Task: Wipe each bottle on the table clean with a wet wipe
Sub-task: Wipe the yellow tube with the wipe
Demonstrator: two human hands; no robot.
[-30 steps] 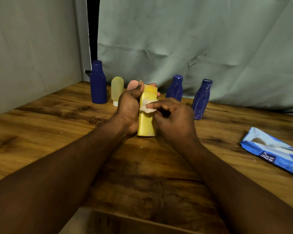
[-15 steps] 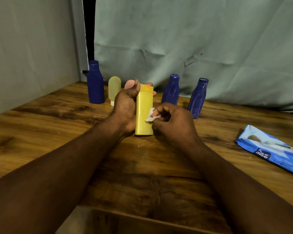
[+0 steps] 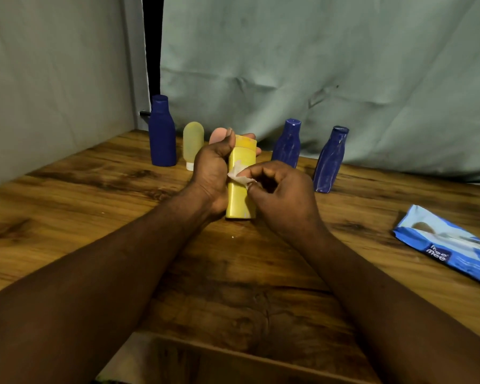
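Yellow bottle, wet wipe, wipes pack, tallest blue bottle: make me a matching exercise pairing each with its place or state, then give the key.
Things:
1. yellow bottle
2. wet wipe
3. wipes pack
4. tallest blue bottle

Places or states:
A. lying flat on the table's right side
B. standing at the back left, untouched
C. gripped upright in the left hand
D. pinched in the right hand, pressed on a bottle

Pairs: 1-C, 2-D, 3-A, 4-B

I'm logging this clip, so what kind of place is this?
Probably a makeshift recording corner, not a lived-in room: a wood-grain table against hung grey-green cloth, with only toiletry bottles, such as the yellow bottle, and a wet-wipe pack.
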